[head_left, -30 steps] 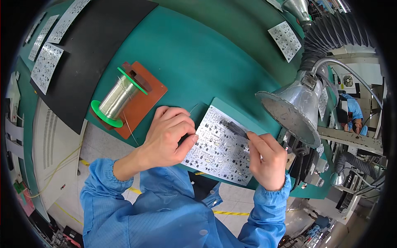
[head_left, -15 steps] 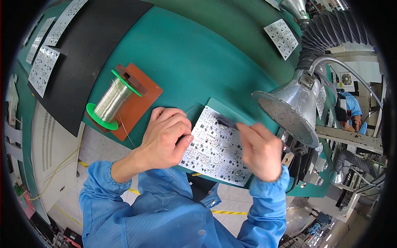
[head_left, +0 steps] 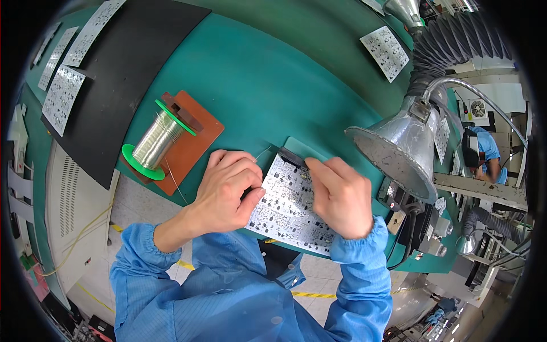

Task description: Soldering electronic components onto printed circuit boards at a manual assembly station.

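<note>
One white circuit board [head_left: 288, 199] between two bare hands, at the near edge of a green table [head_left: 268, 80].
The right hand [head_left: 345, 196] grips one black tool [head_left: 292, 158] at the board's top-left corner; the left hand [head_left: 231, 185] curls at its left edge — whether it pinches the thin wire [head_left: 264, 151] I cannot tell. One wire spool [head_left: 158, 141] — two green flanges [head_left: 135, 162] — sits further left.

No legible text, labels, brands, numbers or signs in view.
</note>
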The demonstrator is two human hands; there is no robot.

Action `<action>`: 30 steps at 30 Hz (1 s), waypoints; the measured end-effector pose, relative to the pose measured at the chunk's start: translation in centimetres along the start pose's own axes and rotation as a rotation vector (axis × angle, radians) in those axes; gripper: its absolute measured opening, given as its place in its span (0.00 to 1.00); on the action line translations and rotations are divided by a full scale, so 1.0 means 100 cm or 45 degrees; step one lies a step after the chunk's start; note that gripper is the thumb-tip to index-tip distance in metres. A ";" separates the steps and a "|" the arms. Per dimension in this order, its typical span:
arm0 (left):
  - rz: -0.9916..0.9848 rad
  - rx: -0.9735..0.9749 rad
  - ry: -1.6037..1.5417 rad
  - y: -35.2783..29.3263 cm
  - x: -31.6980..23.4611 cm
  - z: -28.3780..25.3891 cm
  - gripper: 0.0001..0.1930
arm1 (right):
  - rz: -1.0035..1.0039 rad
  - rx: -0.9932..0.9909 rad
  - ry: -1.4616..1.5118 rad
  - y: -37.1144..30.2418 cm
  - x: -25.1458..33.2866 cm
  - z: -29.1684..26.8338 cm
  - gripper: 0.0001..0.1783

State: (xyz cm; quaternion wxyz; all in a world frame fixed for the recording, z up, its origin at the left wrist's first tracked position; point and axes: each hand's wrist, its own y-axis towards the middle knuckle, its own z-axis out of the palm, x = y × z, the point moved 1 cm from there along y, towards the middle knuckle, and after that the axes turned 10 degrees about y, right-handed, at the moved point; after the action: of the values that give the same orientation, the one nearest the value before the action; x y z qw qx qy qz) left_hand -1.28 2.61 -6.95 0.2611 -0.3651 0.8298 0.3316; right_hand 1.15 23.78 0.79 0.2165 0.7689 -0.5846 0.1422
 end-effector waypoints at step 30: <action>0.027 0.096 0.066 0.000 -0.002 0.002 0.05 | -0.071 0.167 -0.036 -0.058 0.040 0.004 0.24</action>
State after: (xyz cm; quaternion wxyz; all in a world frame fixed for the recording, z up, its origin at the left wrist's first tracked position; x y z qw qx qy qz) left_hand -1.12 2.87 -6.97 0.2494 -0.3546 0.8520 0.2935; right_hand 7.86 21.47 1.34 0.1613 0.7993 -0.5554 0.1632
